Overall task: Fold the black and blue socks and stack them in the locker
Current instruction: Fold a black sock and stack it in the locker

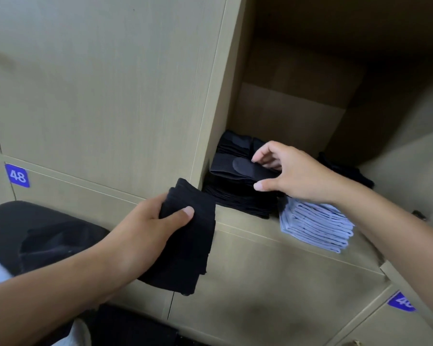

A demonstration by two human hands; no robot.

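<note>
Left hand [145, 231] grip holds a folded black sock bundle [185, 236] just outside the open locker [298, 116], while right hand [293, 171] pinches the top black sock [238, 168] on the black stack [238, 198], blue stack [315, 226] beside it to the right.

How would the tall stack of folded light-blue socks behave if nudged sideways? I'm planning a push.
Probably soft, not rigid: the stack of folded light-blue socks is loose layered fabric. Layers would likely slide or splay, as its edges already look staggered. Likely light, so it should shift easily.
</note>
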